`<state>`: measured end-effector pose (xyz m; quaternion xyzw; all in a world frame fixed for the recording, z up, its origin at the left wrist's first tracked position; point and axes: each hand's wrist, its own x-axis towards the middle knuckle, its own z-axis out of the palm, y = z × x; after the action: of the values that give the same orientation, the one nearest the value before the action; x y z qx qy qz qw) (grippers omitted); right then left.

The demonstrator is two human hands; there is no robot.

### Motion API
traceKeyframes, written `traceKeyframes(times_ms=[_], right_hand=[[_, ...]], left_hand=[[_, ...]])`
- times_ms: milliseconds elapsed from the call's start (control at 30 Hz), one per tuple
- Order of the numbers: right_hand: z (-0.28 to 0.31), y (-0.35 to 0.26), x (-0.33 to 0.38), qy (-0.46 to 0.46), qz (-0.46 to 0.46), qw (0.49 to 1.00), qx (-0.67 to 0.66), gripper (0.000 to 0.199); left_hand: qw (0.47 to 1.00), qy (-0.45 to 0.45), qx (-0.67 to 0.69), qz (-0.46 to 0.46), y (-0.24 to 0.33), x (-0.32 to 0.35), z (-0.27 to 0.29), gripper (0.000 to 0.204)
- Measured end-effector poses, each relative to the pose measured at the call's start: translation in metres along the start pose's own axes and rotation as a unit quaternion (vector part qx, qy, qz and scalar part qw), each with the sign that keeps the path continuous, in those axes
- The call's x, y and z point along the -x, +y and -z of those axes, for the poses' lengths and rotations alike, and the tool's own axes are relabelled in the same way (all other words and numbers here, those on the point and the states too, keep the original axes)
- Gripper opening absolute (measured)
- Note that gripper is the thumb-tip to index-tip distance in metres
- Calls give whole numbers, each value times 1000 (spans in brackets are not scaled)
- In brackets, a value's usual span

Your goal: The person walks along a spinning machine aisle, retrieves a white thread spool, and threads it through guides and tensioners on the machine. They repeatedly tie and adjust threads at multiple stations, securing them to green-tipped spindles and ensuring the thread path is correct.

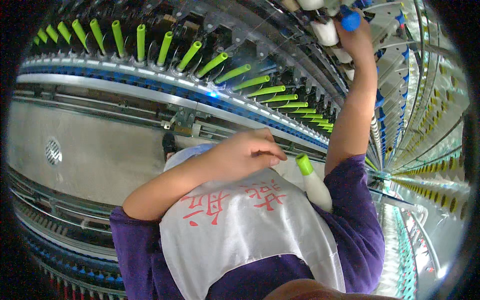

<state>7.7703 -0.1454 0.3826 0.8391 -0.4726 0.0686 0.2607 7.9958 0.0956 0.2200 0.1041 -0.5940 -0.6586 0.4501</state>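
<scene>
My left hand [252, 152] hovers in front of my white apron [240, 205], fingers loosely bent with a gap at the thumb and nothing visible in them. Close to its fingertips, a bobbin [317, 187] of white yarn on a bright green tube leans between the apron and my right upper arm. My right arm stretches up to the far right, where my right hand [356, 42] is among white yarn packages [326, 32] on the machine. A round blue part [350, 21] covers some of that hand. Its fingers are mostly hidden, so a grip cannot be made out.
A curved row of bare green tubes [141, 44] stands upright along the machine's metal rail [115, 80]. A small blue light [213, 94] glows on the rail. Below lies the floor [95, 145] with a round grate [53, 151]. Another machine row [65, 250] runs behind, lower left.
</scene>
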Motion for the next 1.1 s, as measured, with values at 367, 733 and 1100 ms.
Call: traceKeyframes(times_ms=[367, 733, 1100], right_hand=[[-15, -100, 203, -1, 27, 927, -375, 6], [18, -16, 578, -14, -406, 607, -683, 33], [39, 129, 765, -14, -494, 468, -733, 16]], left_hand=[[954, -52, -254, -151, -22, -81, -91, 9], [891, -80, -440, 81, -198, -133, -300, 12], [871, -167, -340, 312, -301, -195, -481, 24]])
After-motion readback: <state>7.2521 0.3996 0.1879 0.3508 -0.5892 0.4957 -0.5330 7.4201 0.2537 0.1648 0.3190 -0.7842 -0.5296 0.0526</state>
